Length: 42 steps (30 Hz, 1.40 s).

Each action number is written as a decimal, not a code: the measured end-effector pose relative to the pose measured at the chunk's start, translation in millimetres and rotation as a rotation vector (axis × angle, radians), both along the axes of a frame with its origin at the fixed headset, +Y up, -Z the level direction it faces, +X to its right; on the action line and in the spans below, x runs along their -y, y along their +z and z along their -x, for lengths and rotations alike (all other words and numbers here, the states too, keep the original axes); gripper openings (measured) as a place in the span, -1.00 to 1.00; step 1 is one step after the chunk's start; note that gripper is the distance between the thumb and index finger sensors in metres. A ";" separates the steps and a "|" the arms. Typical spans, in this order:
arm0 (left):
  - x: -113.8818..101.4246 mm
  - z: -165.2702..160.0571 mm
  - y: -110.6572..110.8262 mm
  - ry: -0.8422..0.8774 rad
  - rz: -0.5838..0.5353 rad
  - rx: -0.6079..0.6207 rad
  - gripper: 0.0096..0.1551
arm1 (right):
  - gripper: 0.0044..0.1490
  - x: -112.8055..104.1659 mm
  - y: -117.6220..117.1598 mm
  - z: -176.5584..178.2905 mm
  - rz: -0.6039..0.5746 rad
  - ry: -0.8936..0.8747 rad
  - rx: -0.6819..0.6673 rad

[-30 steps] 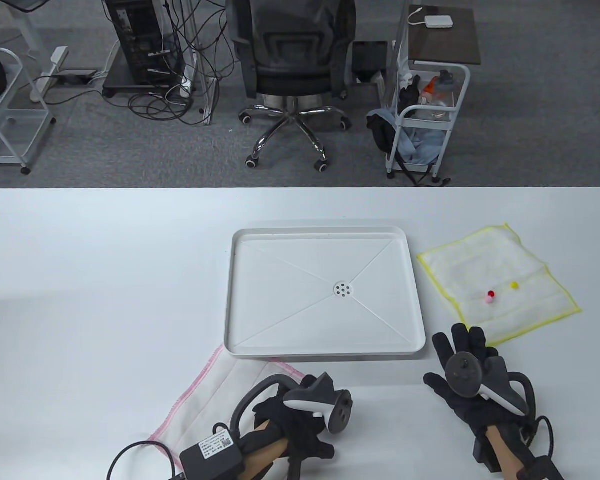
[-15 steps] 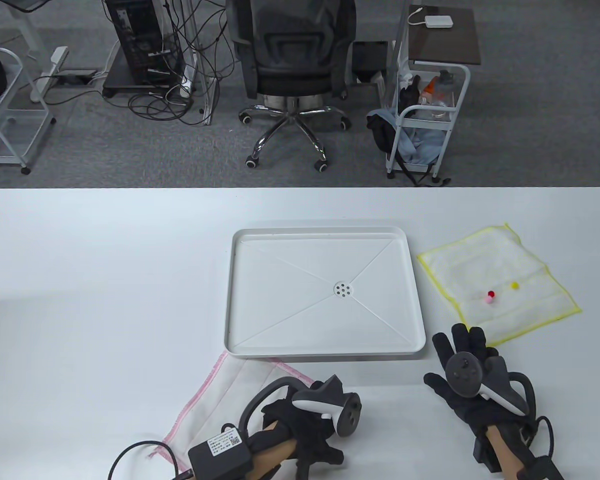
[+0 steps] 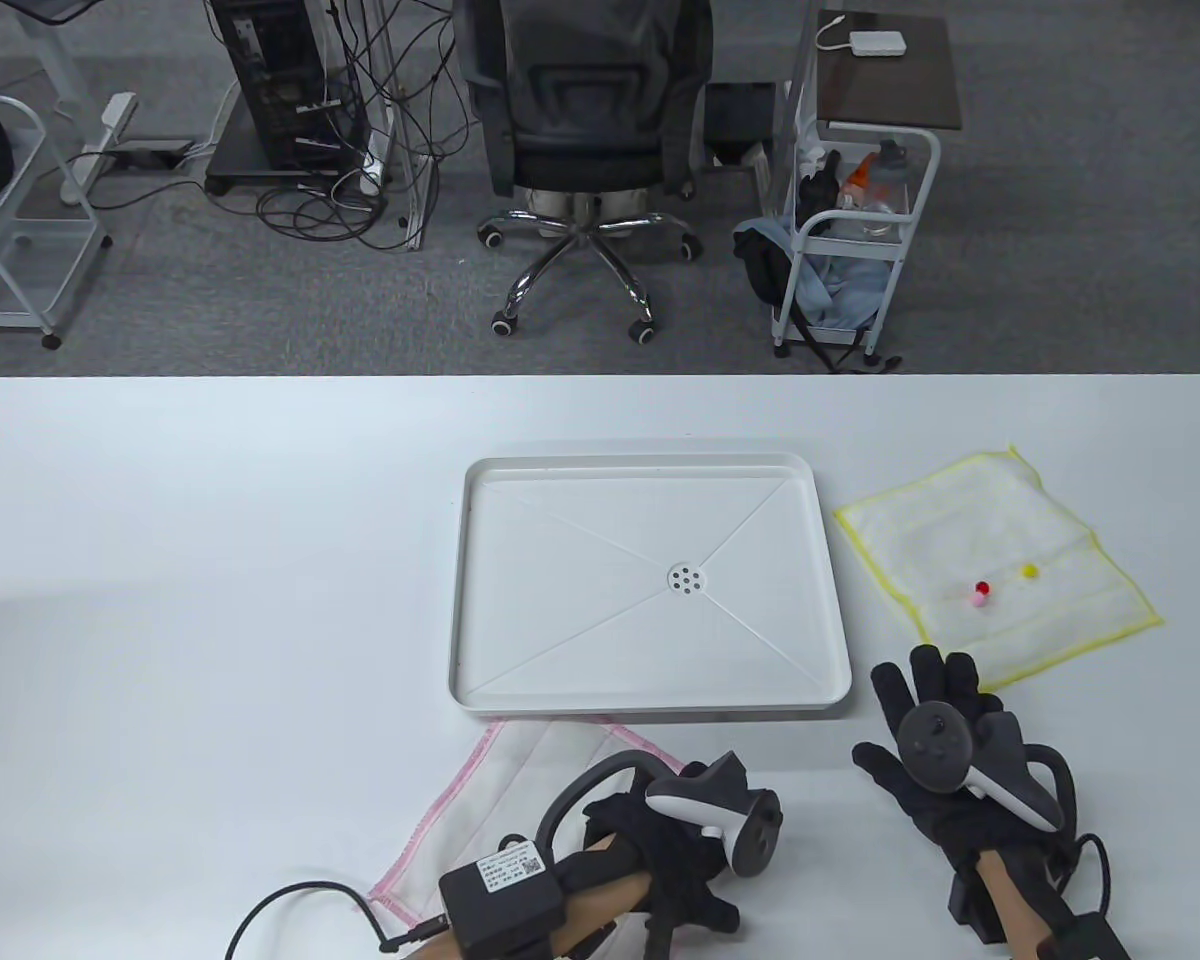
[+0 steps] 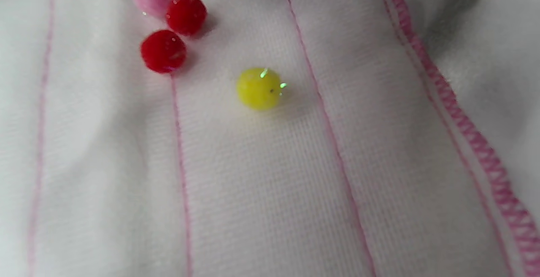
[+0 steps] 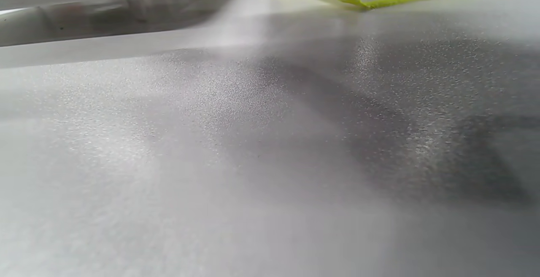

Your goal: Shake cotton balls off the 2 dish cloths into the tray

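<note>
Two cloths [image 3: 995, 565]; seven cotton balls [image 4: 258, 88]; one tray [image 3: 650, 700].

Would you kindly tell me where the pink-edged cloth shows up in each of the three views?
Table view: pink-edged cloth lies bottom centre, just below the tray, partly under the left hand.
Left wrist view: it fills the picture, four cotton balls on it, pink hem at right.
Right wrist view: not in it.
Shared landmark: the pink hem, seen in both views that show the cloth.
</note>
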<state>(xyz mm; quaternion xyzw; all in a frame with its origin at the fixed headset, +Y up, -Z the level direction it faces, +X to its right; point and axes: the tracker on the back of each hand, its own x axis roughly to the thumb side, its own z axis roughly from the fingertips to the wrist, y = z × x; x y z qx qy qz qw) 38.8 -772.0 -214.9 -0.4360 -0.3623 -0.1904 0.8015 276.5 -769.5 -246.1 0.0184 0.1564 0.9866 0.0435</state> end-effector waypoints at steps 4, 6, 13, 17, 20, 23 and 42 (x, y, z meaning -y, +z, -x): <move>0.3 -13.3 -3.1 0.007 0.012 -0.002 0.00 | -0.02 -1.0 -0.9 -4.8 -0.001 -0.012 0.015; 0.5 -19.6 -5.2 0.010 0.016 -0.003 0.00 | -0.02 -1.3 -1.4 -7.6 0.000 -0.022 0.026; 0.7 -35.8 -15.3 0.023 0.041 -0.041 -0.01 | -0.02 -2.8 -2.0 -16.1 -0.007 -0.043 0.065; 1.0 -45.5 -20.1 0.031 0.049 -0.058 -0.01 | -0.02 -2.8 -2.4 -19.9 -0.005 -0.052 0.082; 1.2 -50.9 -22.9 0.035 0.054 -0.069 -0.02 | -0.02 -2.2 -2.9 -22.5 -0.001 -0.059 0.093; 1.3 -56.1 -25.5 0.040 0.062 -0.081 -0.02 | -0.02 -1.4 -3.5 -25.3 0.004 -0.066 0.105; -86.6 142.0 3.2 0.476 -0.343 -0.567 -0.05 | -0.01 -20.8 30.8 84.7 0.033 -0.068 -0.189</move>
